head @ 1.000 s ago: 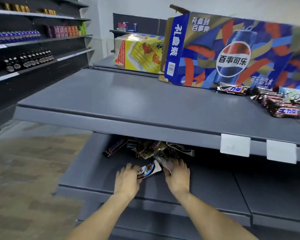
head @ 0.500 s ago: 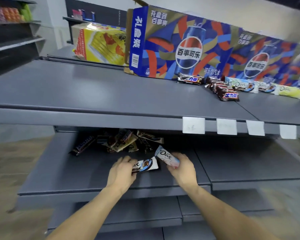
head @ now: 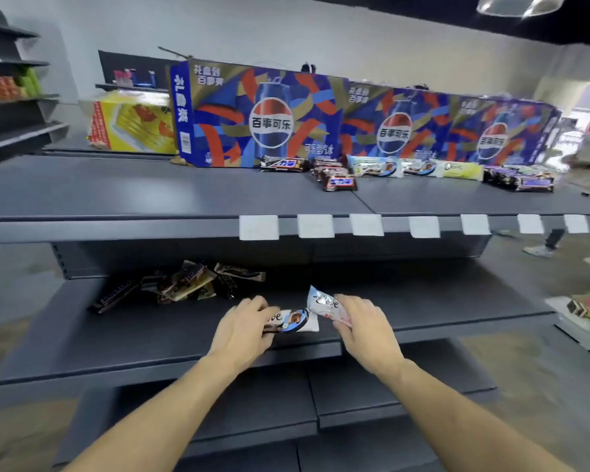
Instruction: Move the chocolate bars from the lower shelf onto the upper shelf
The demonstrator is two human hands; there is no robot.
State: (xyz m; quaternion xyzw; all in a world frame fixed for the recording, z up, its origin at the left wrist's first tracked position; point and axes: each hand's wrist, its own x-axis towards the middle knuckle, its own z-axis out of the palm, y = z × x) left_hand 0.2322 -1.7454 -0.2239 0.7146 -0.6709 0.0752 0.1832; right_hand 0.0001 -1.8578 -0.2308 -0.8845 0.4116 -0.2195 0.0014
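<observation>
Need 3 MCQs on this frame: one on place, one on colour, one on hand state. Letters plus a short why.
1. Where does the loose pile of chocolate bars lie?
A. upper shelf
B. lower shelf, back left
C. floor

2. What colour are the big boxes at the back of the upper shelf?
A. mostly blue
B. green
C. plain white

3. What is the right hand doing?
A. hanging open
B. pressing a price tag
C. holding a pale wrapped bar

Key: 1 B, the pile sits under the upper shelf's edge. 2 A, blue print with red and gold. 3 C, its fingers curl round the wrapper.
</observation>
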